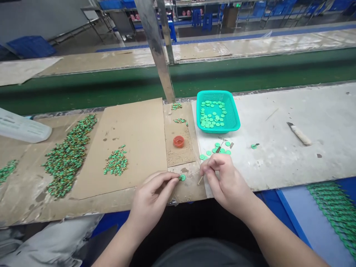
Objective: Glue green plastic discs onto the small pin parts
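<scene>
The person sat at a long workbench (pixel 278 148) beside a green conveyor belt (pixel 83 87). The left hand (pixel 151 200) was closed on a small green disc (pixel 182 177), pinched between the thumb and the first fingers and held just above the front edge of the bench. The right hand (pixel 225 181) was also closed, gripping a thin stick (pixel 200 180) whose tip pointed down toward the disc; the tip was near the disc but I could not tell if it touched. The two hands were close to each other, not touching.

Behind the right hand lay a loose group of green discs (pixel 218 150) on the grey surface. Farther back stood a teal basket (pixel 232 126) with more discs of the same kind inside. A small orange cap (pixel 178 141) stood on a piece of cardboard (pixel 133 144). To the left were a small heap of green parts (pixel 116 162) and a long big heap (pixel 69 155). A knife with a pale handle (pixel 299 134) lay well apart on the right side.
</scene>
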A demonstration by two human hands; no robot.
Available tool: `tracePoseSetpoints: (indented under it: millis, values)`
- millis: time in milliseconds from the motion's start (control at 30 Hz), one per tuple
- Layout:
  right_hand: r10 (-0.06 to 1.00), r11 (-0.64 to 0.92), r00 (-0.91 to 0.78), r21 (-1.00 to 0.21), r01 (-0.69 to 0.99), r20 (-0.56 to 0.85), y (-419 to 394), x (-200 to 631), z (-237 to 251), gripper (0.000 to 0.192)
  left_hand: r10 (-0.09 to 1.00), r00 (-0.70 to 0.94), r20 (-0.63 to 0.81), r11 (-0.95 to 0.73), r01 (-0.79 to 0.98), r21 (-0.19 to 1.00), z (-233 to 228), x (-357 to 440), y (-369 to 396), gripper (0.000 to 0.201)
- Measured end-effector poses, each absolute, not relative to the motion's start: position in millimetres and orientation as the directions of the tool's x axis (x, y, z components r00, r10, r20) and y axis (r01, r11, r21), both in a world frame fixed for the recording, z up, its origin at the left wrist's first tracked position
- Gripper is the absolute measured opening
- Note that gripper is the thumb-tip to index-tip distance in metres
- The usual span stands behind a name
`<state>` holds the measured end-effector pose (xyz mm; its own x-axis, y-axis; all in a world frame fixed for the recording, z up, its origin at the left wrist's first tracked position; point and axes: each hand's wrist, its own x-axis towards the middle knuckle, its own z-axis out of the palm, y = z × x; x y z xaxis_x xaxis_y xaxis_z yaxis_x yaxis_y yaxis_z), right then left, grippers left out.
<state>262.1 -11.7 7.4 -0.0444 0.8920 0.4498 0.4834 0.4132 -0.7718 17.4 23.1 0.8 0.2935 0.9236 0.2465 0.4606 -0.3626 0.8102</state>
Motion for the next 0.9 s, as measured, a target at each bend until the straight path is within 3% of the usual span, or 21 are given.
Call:
tracePoseSetpoints:
  millis: [100,233,400,667,900]
  values:
    - [0.854,0.471,-0.015,-0.762,0.443,0.519,-8,256,1,0.021,0.910,0.295,0.291,-0.406,0.492,0.771,1,20,23,0.013]
    - [0.885,0.422,0.008,-0.810,0.407,0.465,-7,256,1,0.026,0.908,0.291,0.299,-0.412,0.504,0.759,1,22,21,0.012]
    - [0.887,0.426,-0.083,-0.738,0.524,0.454,-6,263,4,0.012,0.911,0.296,0.288,-0.406,0.511,0.758,1,25,21,0.011]
    - [0.877,0.428,-0.056,-0.722,0.544,0.477,-6,263,1,0.014,0.900,0.325,0.291,-0.427,0.522,0.738,1,26,21,0.009]
    - [0.891,0.435,-0.149,-0.714,0.548,0.429,-10,269,9,0.019,0.899,0.325,0.293,-0.430,0.529,0.732,1,27,19,0.008]
